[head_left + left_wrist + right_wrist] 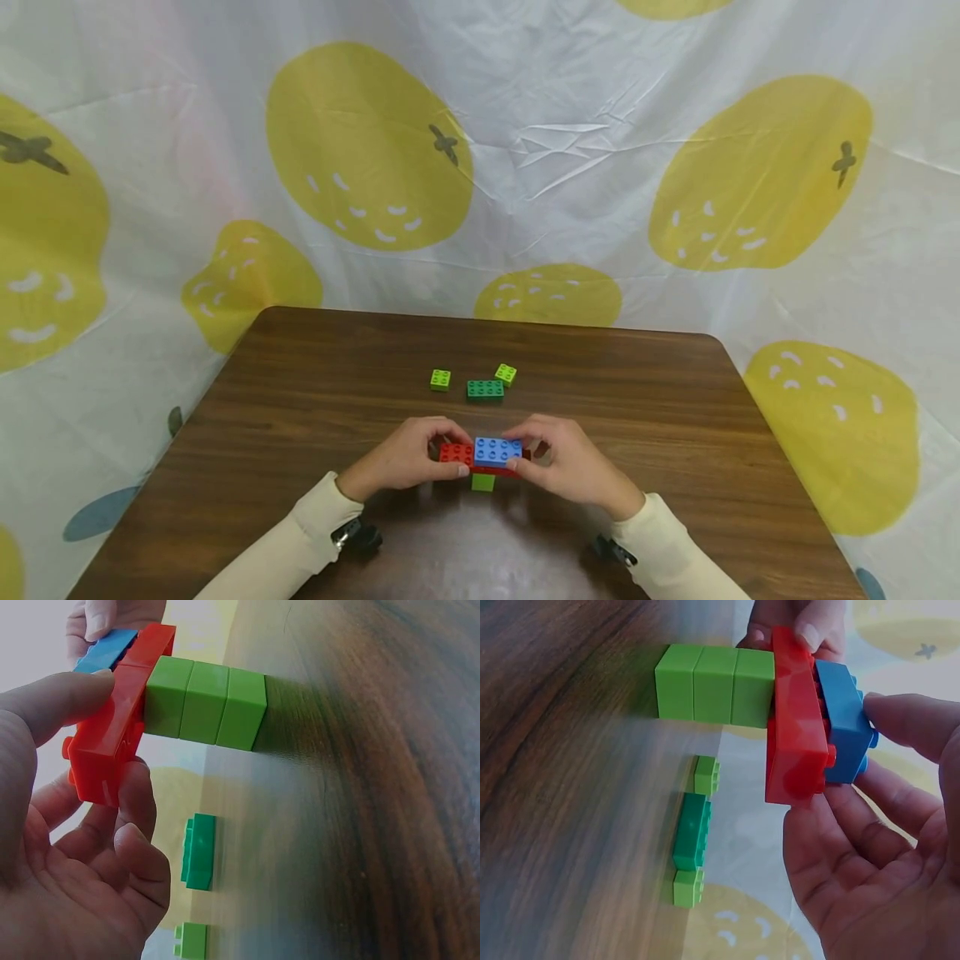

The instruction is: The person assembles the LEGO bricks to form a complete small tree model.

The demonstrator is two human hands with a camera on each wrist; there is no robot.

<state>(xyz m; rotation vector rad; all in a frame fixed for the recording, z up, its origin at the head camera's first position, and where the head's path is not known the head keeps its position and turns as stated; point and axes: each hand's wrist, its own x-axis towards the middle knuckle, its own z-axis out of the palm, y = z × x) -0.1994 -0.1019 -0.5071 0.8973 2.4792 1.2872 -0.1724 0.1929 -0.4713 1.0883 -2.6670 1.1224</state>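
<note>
Gleaming red brick [801, 761] beneath studded blue brick [843, 712]

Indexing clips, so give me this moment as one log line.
left hand: grips red brick; right hand: grips blue brick; light-green stack: beneath red; dark-green brick: on table

- Hands: 2, one left hand [405, 457] and one right hand [564, 458]
- Blue brick [498, 450]: 1
- Red bricks [124, 697]: looks like 2, seam shows in left wrist view; partly covered, can't confirm
- Stacked lime bricks [204, 701]: 3
- Loose lime bricks [440, 381]: 2
- Dark green brick [485, 390]: 1
- Sleeves [296, 537]: 2
- Dark wrist devices [362, 536]: 2, one per arm
- Table [337, 358]: 1
- Yellow fruit prints [367, 146]: 8 in head view, several cut off at edges
</note>
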